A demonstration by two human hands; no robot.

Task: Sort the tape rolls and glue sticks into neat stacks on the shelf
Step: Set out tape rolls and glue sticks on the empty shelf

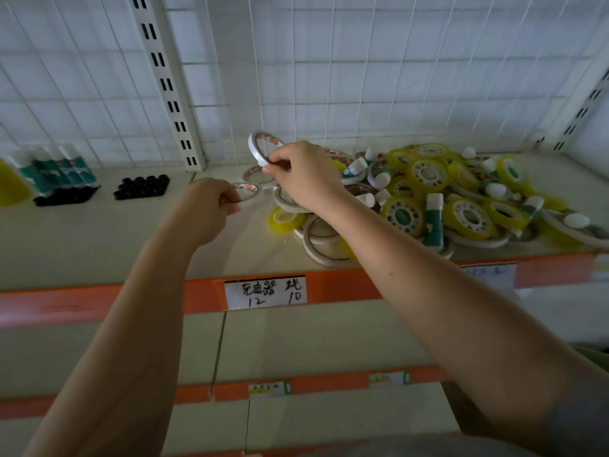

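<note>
My right hand (301, 174) pinches a thin white tape roll (260, 145) and holds it upright above the shelf (99, 239). A second thin white tape roll (247, 192) is pinched by my left hand (206, 209), lying nearly flat just over the shelf. To the right lies a mixed pile: yellow tape rolls (426, 174), more thin white rolls (321, 239) and white-capped green glue sticks (433, 219). One small yellow roll (285, 220) sits apart at the pile's left edge.
At the far left stand green glue sticks (62, 169) and two clusters of black caps (142, 187). A slotted upright post (168, 84) and wire grid back the shelf. An orange price rail (329, 285) with a handwritten label (265, 291) fronts it; lower shelves sit below.
</note>
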